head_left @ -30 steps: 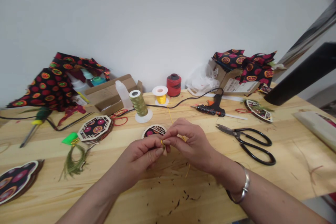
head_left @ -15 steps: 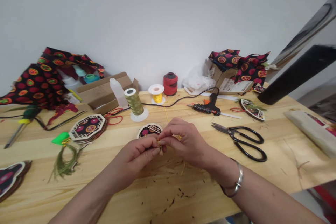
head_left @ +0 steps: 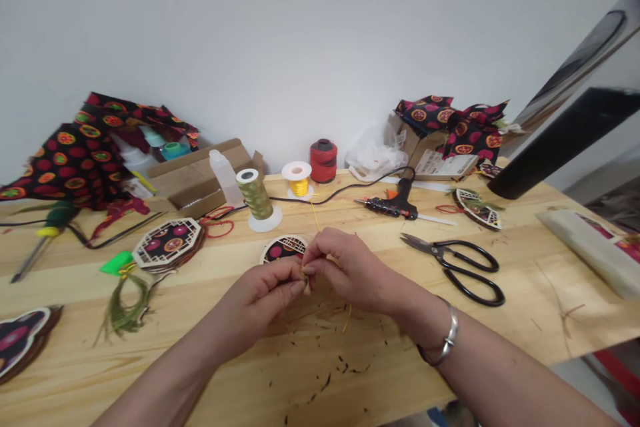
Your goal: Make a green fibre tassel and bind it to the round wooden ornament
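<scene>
My left hand (head_left: 267, 297) and my right hand (head_left: 347, 273) meet over the middle of the table, fingertips pinched together and touching. A small bit of something lies between the left thumb and finger, mostly hidden. Yellow thread (head_left: 316, 219) runs from its spool (head_left: 300, 181) down to my right hand's pinch, and a loose end hangs out below that hand. Just behind my fingers is a round wooden-framed ornament (head_left: 280, 250) with dark patterned fabric, partly covered by my hands. To the right lie black-handled scissors (head_left: 453, 267), their blades parted.
A green thread cone (head_left: 257, 197), a red spool (head_left: 323, 161) and a glue gun (head_left: 393, 203) stand or lie behind. Left are an octagonal ornament (head_left: 170, 242), a green tassel (head_left: 125, 307) and a screwdriver (head_left: 40, 240). A black roll (head_left: 560, 147) leans at right.
Both hands stay pinched at nearly the same spot, with the right fingers shifting slightly. The orange-red spot at the fingertips is less visible now. The view has shifted a little.
</scene>
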Tool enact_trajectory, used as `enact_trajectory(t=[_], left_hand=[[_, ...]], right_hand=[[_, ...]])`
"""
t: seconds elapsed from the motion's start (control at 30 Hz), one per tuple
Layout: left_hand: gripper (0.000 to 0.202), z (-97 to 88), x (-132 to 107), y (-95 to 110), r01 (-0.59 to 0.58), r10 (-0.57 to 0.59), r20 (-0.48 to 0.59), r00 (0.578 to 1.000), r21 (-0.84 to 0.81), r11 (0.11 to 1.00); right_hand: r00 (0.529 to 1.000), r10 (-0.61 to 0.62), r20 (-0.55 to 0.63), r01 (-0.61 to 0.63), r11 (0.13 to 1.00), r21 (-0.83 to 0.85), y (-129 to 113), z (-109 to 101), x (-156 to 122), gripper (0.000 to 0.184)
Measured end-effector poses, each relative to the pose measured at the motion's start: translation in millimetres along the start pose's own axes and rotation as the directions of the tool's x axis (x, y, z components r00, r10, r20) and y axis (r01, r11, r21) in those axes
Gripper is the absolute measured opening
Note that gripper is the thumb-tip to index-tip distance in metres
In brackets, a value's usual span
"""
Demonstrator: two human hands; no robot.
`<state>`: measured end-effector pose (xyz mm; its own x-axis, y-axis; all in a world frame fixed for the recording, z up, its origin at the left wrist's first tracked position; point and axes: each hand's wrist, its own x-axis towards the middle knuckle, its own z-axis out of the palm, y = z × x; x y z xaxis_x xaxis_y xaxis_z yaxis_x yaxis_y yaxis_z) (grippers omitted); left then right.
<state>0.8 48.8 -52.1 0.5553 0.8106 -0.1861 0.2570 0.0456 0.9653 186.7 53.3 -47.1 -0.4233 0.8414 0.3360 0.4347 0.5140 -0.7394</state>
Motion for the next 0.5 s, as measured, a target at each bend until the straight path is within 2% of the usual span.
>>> enact_trajectory(t=[0.23, 0.37, 0.5], left_hand=[[0.019, 0.9, -1.5, 2.4, 0.058, -0.062, -0.03, 0.998, -0.118, 0.991], [0.018, 1.5, -1.0, 2.6, 0.093, -0.11, -0.061, 0.992, -0.234, 0.968], [0.016, 2.8, -0.5, 3.2, 0.103, -0.14, -0.083, 0.987, -0.342, 0.934]], right_hand=[[0.984, 0.174, 0.029, -0.175, 0.944, 0.279, -1.2, 3.7, -0.5, 0.011], [0.978, 0.208, 0.027, -0.199, 0.878, 0.435, -3.5, 4.6, 0.8, 0.01], [0.975, 0.223, 0.004, -0.199, 0.863, 0.465, -6.0, 4.7, 2.0, 0.013]])
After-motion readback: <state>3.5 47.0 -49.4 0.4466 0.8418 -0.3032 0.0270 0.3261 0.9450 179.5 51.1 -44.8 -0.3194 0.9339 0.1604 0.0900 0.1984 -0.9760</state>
